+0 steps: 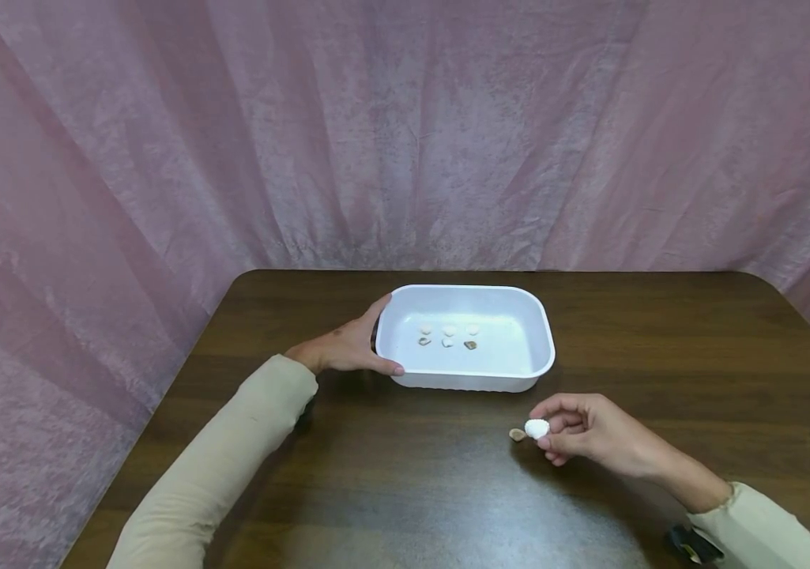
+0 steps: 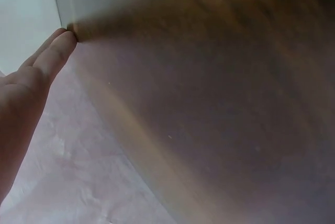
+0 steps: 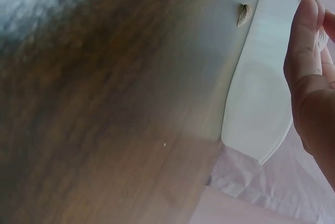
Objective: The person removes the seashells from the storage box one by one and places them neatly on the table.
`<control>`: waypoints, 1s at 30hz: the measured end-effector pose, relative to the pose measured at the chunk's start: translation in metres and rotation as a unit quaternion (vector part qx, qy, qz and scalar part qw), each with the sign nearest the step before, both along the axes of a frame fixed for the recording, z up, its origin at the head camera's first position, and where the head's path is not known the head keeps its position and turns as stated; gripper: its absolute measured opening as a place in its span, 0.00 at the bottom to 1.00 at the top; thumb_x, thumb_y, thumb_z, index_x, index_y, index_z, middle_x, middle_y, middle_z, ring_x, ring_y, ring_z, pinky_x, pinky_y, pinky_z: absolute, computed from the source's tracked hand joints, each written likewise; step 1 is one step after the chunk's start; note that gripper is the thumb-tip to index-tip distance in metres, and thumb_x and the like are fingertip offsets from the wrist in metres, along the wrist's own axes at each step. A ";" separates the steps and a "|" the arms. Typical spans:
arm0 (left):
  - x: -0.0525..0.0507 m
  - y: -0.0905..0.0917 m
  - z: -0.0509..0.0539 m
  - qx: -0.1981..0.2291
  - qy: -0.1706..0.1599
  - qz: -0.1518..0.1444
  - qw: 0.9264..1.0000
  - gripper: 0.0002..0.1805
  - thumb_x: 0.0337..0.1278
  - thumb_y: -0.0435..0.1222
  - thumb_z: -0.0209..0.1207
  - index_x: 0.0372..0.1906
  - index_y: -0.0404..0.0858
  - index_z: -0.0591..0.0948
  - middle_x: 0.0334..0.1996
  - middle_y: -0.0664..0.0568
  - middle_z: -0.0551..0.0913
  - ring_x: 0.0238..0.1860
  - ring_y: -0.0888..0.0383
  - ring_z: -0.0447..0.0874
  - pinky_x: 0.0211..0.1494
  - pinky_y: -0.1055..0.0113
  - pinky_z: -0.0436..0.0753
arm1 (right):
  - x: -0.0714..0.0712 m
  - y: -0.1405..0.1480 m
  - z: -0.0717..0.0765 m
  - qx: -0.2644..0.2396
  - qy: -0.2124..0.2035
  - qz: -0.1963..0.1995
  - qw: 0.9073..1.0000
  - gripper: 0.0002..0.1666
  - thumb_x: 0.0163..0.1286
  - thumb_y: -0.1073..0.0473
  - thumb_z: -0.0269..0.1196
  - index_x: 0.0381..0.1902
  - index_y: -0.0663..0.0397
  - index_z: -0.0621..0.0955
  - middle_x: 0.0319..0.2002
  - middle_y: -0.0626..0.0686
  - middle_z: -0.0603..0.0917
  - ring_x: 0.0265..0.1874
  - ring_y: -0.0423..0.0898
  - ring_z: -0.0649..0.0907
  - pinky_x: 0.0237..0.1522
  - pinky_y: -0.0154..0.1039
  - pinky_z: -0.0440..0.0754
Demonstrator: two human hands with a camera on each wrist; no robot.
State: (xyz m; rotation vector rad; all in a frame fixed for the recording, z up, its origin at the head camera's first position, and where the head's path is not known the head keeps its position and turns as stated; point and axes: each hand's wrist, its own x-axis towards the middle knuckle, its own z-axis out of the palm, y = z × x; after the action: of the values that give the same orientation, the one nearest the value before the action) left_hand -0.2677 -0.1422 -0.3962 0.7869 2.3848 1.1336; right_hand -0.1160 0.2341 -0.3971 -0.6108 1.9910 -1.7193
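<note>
My right hand [image 1: 593, 435] pinches a white seashell [image 1: 536, 428] between thumb and fingers, a little in front of the white plastic tray [image 1: 476, 381]. Just left of that shell, a small brown seashell [image 1: 517, 435] lies on the table; the right wrist view also shows this brown shell [image 3: 244, 15]. My left hand [image 1: 355, 340] holds the tray's left end, thumb at the front corner and fingers toward the back corner. Inside the tray, several small shells [image 1: 450, 330] lie in two rows, pale ones behind and partly brown ones in front.
Under everything is a dark brown wooden table [image 1: 376, 474] with rounded far corners. A pink curtain [image 1: 405, 142] hangs behind it and along the left side. Near the right cuff is a dark strapped device [image 1: 695, 545].
</note>
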 end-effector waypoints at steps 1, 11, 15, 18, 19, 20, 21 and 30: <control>0.000 0.000 0.000 -0.001 -0.001 -0.001 1.000 0.68 0.46 0.44 0.77 0.80 0.46 0.37 0.70 0.41 0.62 0.64 0.46 0.67 0.66 0.49 0.65 | 0.000 0.000 -0.001 -0.002 -0.003 0.002 1.000 0.18 0.69 0.71 0.63 0.51 0.81 0.74 0.35 0.63 0.84 0.32 0.43 0.85 0.35 0.42 0.85; -0.002 0.001 0.000 -0.007 0.004 -0.004 1.000 0.69 0.44 0.43 0.78 0.80 0.45 0.37 0.68 0.40 0.65 0.62 0.46 0.69 0.65 0.52 0.65 | 0.003 -0.005 -0.008 -0.002 -0.028 0.018 0.999 0.18 0.68 0.71 0.63 0.50 0.81 0.73 0.33 0.63 0.83 0.31 0.43 0.84 0.35 0.41 0.85; -0.003 0.002 -0.001 -0.002 0.003 -0.008 1.000 0.69 0.44 0.43 0.78 0.80 0.44 0.37 0.68 0.39 0.64 0.62 0.46 0.69 0.65 0.52 0.65 | 0.005 -0.007 -0.010 0.008 -0.042 0.017 0.999 0.19 0.68 0.70 0.64 0.50 0.81 0.73 0.33 0.63 0.82 0.30 0.43 0.84 0.34 0.41 0.85; -0.003 0.001 -0.001 -0.003 0.004 -0.007 1.000 0.70 0.43 0.42 0.78 0.80 0.45 0.37 0.68 0.39 0.64 0.62 0.46 0.69 0.65 0.52 0.66 | 0.005 -0.009 -0.012 0.015 -0.046 0.014 0.999 0.19 0.68 0.70 0.65 0.49 0.80 0.73 0.32 0.63 0.82 0.29 0.44 0.84 0.34 0.41 0.85; -0.003 0.001 -0.001 -0.005 0.004 -0.005 1.000 0.70 0.43 0.42 0.78 0.80 0.45 0.37 0.68 0.40 0.65 0.62 0.46 0.69 0.65 0.52 0.66 | 0.005 -0.009 -0.012 0.018 -0.046 0.014 0.999 0.19 0.67 0.70 0.65 0.49 0.80 0.73 0.32 0.63 0.83 0.29 0.44 0.84 0.34 0.42 0.85; -0.003 0.001 -0.002 -0.006 0.004 -0.004 1.000 0.70 0.43 0.42 0.78 0.80 0.46 0.37 0.68 0.40 0.65 0.62 0.46 0.69 0.65 0.52 0.65 | 0.005 -0.010 -0.012 0.020 -0.046 0.015 0.999 0.19 0.67 0.70 0.65 0.49 0.80 0.73 0.33 0.63 0.83 0.29 0.44 0.84 0.34 0.42 0.85; -0.003 0.001 -0.002 -0.007 0.003 -0.003 1.000 0.69 0.43 0.43 0.78 0.80 0.46 0.37 0.68 0.40 0.65 0.62 0.46 0.69 0.65 0.52 0.65 | 0.005 -0.010 -0.012 0.022 -0.046 0.015 0.999 0.18 0.67 0.70 0.65 0.49 0.80 0.74 0.33 0.63 0.83 0.29 0.44 0.84 0.34 0.42 0.85; -0.003 0.001 -0.002 -0.001 -0.001 -0.005 1.000 0.69 0.44 0.43 0.78 0.80 0.48 0.37 0.67 0.41 0.65 0.61 0.46 0.69 0.63 0.51 0.68 | 0.005 -0.013 -0.011 0.053 -0.042 0.012 0.998 0.18 0.66 0.68 0.66 0.48 0.77 0.75 0.32 0.62 0.83 0.28 0.45 0.84 0.33 0.41 0.85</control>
State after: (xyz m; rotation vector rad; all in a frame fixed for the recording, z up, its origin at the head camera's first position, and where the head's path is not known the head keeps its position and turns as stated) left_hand -0.2703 -0.1411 -0.3980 0.7965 2.3777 1.1282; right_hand -0.1107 0.2212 -0.4081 -0.5158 1.9930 -1.5874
